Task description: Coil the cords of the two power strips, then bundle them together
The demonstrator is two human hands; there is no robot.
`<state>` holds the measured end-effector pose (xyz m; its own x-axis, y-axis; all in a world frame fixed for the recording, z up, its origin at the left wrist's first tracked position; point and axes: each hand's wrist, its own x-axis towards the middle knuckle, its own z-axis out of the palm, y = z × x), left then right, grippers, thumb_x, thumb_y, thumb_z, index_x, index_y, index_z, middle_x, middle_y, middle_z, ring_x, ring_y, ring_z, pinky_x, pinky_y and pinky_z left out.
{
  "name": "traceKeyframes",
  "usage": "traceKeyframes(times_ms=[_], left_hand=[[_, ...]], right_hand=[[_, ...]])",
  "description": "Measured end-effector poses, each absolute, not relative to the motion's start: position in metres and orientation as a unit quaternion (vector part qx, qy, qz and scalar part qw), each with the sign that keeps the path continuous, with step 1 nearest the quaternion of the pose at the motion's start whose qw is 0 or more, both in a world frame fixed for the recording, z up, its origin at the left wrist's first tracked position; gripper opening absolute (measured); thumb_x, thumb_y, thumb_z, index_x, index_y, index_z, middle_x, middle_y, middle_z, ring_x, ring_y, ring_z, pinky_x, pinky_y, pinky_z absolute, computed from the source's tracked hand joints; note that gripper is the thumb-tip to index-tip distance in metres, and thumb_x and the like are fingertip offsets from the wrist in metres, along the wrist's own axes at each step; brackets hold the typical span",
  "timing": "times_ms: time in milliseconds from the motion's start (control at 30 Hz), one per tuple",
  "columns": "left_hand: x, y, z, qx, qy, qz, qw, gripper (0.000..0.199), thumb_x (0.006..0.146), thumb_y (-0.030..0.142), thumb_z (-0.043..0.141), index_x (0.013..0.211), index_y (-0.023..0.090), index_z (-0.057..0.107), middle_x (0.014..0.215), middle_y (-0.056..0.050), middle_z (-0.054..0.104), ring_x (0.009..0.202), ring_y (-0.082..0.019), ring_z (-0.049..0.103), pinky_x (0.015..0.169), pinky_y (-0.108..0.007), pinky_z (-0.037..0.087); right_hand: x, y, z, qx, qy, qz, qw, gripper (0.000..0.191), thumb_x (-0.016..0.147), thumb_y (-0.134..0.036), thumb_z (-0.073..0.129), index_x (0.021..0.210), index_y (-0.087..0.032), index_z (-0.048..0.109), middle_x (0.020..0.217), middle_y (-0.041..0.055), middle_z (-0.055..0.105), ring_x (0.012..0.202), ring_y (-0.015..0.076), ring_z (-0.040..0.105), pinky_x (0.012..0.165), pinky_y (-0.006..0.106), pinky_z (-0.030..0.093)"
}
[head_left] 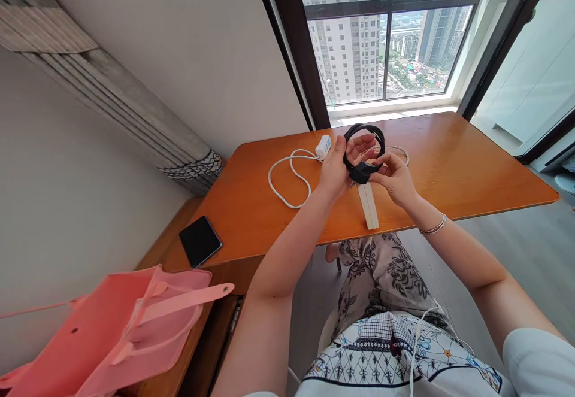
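My left hand (336, 166) and my right hand (396, 176) are raised together over the wooden table (471, 163). Between them is a coiled black cable (365, 136) with a black strap (362, 172) around its lower part. Left fingers grip the coil's left side; right fingertips pinch the strap. Under the hands lies a flat white strip (369, 206) on the table. A white charger (323, 147) with a looped white cable (287, 181) lies just left of my left hand.
A black phone (200, 241) lies on a lower wooden shelf at the left. A pink bag (112, 331) sits in the bottom-left corner. Behind the table is a large window (386, 32). A rolled grey mat (135, 109) leans along the left wall.
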<state>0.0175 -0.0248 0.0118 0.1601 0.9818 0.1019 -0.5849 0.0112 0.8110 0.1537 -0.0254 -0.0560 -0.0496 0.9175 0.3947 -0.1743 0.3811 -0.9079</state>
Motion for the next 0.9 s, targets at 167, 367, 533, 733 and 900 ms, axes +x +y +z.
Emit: traceKeyframes(times_ms=[167,367,533,733,900], left_hand=[[0.016,-0.021,0.012,0.355,0.279,0.6,0.66,0.048,0.094,0.058,0.059,0.069,0.017,0.052,0.091,-0.009,0.075,0.096,-0.019,0.074,0.08,-0.027,0.059],[0.016,-0.019,0.01,0.376,0.27,0.609,0.644,0.044,0.096,0.052,0.059,0.072,0.016,0.06,0.094,-0.009,0.077,0.101,-0.02,0.074,0.079,-0.025,0.058],[0.022,-0.017,0.002,0.4,0.263,0.618,0.623,0.034,0.095,0.048,0.062,0.083,0.018,0.07,0.102,-0.008,0.078,0.11,-0.021,0.072,0.085,-0.026,0.058],[0.023,-0.018,0.0,0.372,0.261,0.638,0.622,0.037,0.093,0.053,0.063,0.092,0.019,0.075,0.099,-0.007,0.078,0.108,-0.021,0.072,0.084,-0.025,0.059],[0.025,-0.023,0.003,0.362,0.264,0.642,0.622,0.037,0.096,0.05,0.061,0.082,0.017,0.07,0.099,-0.007,0.078,0.103,-0.019,0.073,0.082,-0.024,0.058]], right_hand=[[0.158,-0.024,-0.05,-0.318,-0.557,0.483,0.596,0.054,0.047,-0.05,0.095,0.074,-0.022,0.057,0.113,0.0043,0.069,0.089,0.0175,0.068,0.083,0.037,0.06],[0.165,-0.018,-0.049,-0.294,-0.539,0.522,0.592,0.049,0.05,-0.05,0.093,0.084,-0.023,0.072,0.104,0.0041,0.075,0.098,0.0212,0.069,0.087,0.038,0.058],[0.157,-0.018,-0.051,-0.315,-0.474,0.529,0.63,0.046,0.053,-0.045,0.092,0.087,-0.024,0.07,0.091,-0.0008,0.073,0.086,0.0155,0.068,0.081,0.033,0.057],[0.145,-0.025,-0.042,-0.374,-0.443,0.487,0.653,0.048,0.055,-0.051,0.089,0.087,-0.022,0.068,0.097,0.0018,0.074,0.076,0.0124,0.064,0.062,0.025,0.052],[0.143,-0.024,-0.044,-0.392,-0.458,0.437,0.668,0.043,0.054,-0.046,0.089,0.082,-0.021,0.067,0.087,0.0002,0.072,0.069,0.011,0.062,0.058,0.024,0.05]])
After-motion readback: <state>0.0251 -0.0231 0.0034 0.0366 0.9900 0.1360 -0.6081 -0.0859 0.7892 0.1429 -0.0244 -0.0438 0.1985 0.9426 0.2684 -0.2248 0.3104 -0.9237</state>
